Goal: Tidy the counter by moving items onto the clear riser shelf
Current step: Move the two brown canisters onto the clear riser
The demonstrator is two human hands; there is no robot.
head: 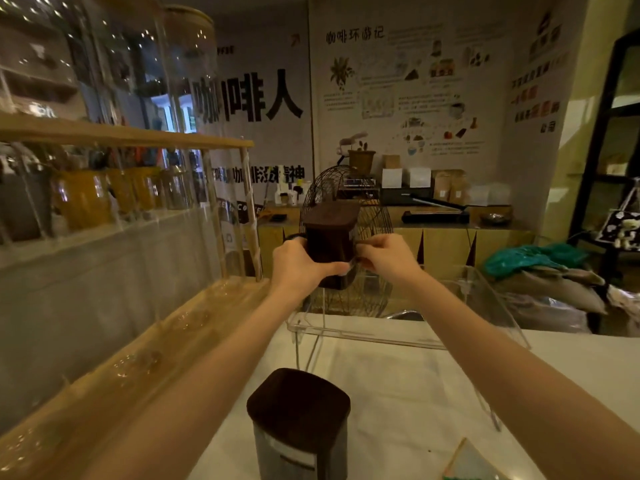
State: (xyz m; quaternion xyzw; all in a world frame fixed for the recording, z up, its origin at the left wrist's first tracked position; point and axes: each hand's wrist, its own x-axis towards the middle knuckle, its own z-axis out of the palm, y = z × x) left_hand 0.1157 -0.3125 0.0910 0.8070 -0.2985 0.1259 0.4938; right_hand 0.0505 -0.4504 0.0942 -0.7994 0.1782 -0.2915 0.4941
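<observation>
place: coffee shop | evidence: coffee-themed wall posters (408, 95); paper bean bags (448, 185); shelf jars (83, 199)

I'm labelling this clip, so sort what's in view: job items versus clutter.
Job: dark-lidded canister held by left hand and right hand; clear riser shelf; second canister on the counter.
Lying about: wire fan, teal cloth, amber jars.

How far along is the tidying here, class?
Done: nothing rests on the riser yet. In hand: both hands, left and right, hold a dark-lidded canister above its far edge. Left: a second canister stands on the counter, and a card corner shows nearby.
</observation>
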